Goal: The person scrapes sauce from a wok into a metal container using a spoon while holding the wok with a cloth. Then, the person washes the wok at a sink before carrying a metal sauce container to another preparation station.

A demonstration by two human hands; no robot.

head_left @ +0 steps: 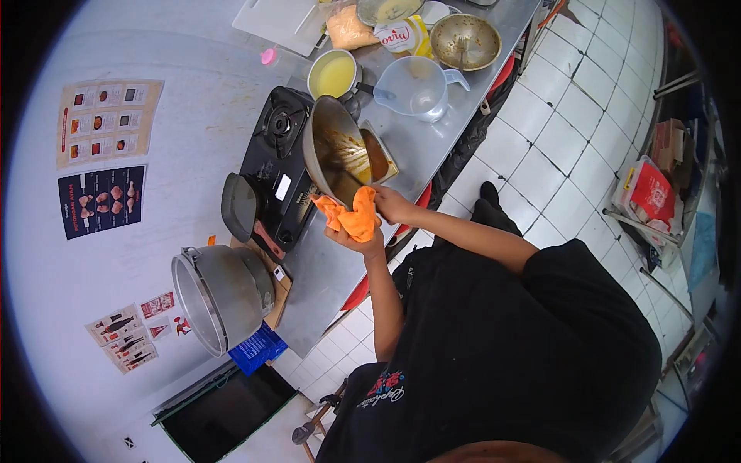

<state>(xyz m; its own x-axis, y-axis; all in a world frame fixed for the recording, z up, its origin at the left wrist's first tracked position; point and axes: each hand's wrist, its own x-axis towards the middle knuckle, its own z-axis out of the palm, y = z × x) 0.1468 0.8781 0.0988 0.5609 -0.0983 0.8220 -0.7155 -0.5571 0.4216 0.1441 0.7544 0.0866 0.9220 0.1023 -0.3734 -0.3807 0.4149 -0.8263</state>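
Note:
My left hand [359, 239] is closed on an orange cloth [357, 216] and, through it, grips the rim of a metal wok [314, 150]. The wok is tilted over a square metal container [391, 170] with reddish-brown contents. My right hand [391, 204] is closed round the handle of a dark utensil [347, 171], whose far end lies inside the wok. Brown and yellow residue coats the wok's inner surface. Beside the wok stands a black two-burner stove [284, 123].
A pot of yellow liquid [333, 75], a clear plastic jug [417, 89] and a metal bowl [465, 41] stand beyond the wok. A small pan [241, 204] rests on the nearer burner. A large metal pot [231, 293] stands at the counter's left end.

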